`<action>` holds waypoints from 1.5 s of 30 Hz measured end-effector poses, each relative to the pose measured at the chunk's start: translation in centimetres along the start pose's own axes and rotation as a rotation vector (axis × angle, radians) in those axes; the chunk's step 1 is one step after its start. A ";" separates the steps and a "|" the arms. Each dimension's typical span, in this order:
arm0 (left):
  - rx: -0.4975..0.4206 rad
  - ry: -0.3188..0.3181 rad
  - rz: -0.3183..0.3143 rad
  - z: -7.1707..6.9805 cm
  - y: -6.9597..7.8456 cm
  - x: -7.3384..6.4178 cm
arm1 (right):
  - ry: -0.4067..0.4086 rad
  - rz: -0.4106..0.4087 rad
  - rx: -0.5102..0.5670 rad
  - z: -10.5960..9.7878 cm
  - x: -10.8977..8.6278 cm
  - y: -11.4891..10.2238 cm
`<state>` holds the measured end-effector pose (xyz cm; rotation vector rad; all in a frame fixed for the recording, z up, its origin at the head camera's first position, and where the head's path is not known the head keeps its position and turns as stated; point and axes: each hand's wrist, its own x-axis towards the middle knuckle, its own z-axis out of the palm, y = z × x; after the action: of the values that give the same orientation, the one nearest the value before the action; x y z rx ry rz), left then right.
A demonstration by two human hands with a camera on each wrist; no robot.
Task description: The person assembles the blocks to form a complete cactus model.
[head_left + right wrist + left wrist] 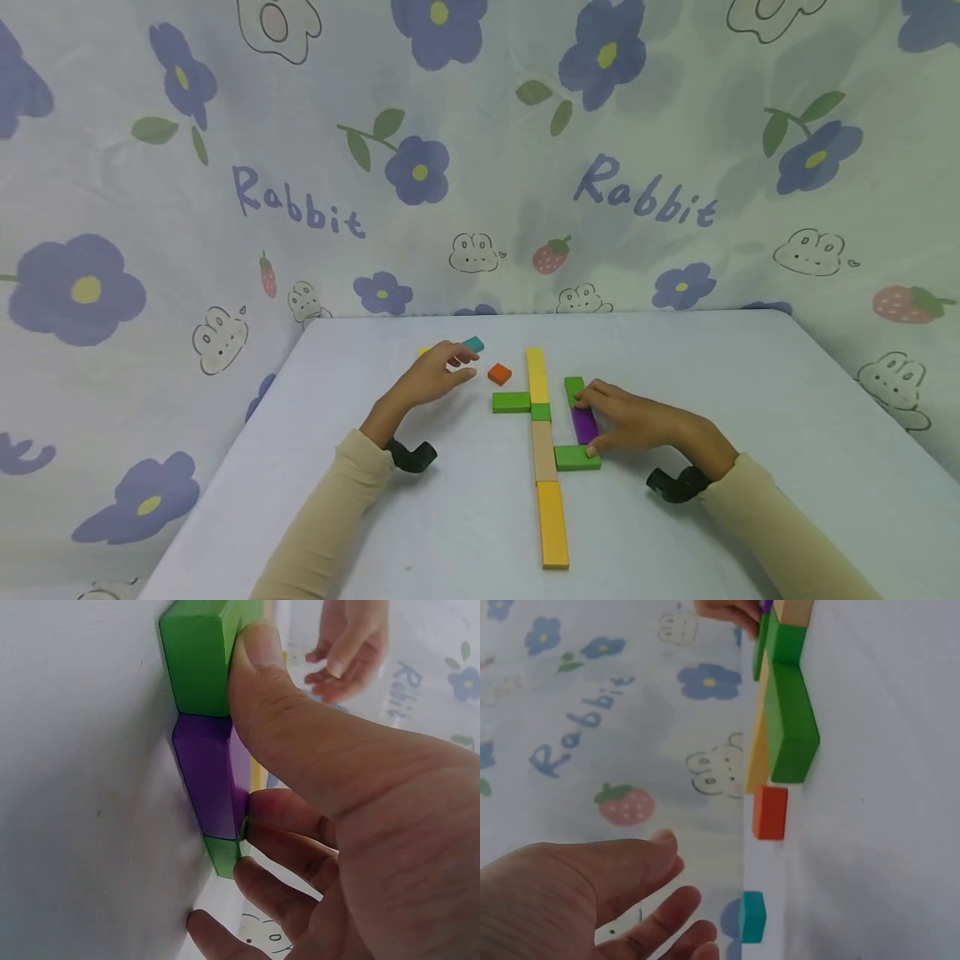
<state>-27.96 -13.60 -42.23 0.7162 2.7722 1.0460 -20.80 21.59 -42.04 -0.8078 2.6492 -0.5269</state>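
My left hand (432,373) hovers at the back left with loosely bent fingers, holding nothing. It is near a small orange block (499,374) and a teal block (473,344); a yellow block (425,350) is partly hidden behind it. At the right, my right hand (636,417) touches a short row of blocks. Its thumb rests on the near green block (201,660). The other fingers reach the far end of the purple block (206,776) and the far green block (223,856). Purple and both greens lie end to end, touching.
A line of yellow, green and tan blocks (544,450) runs front to back along the white table (300,500), ending at a long yellow block (553,525). Another green block (512,402) juts left from it. A printed cloth (480,167) hangs behind.
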 end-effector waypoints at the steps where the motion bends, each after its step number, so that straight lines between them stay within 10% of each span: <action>1: 0.011 0.007 -0.019 -0.2 -0.4 -0.1 | 0.000 -0.004 0.003 0.0 0.0 0.0; 10: 0.072 0.085 -0.186 -2.6 -4.0 -0.7 | -0.005 0.010 0.016 0.3 -0.2 0.1; 23: 0.031 -0.081 -0.328 -2.8 -6.7 -0.5 | -0.006 0.026 0.015 0.6 0.0 0.2; 37: -0.004 -0.016 -0.239 -2.2 -6.3 -0.3 | -0.003 0.041 0.008 0.1 0.1 0.2; 45: -0.082 -0.183 0.000 0.4 -1.0 -1.0 | -0.004 0.041 0.014 0.1 0.2 0.1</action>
<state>-27.40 -14.48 -43.26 0.7598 2.5601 1.0308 -20.96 21.52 -42.20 -0.7472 2.6493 -0.5323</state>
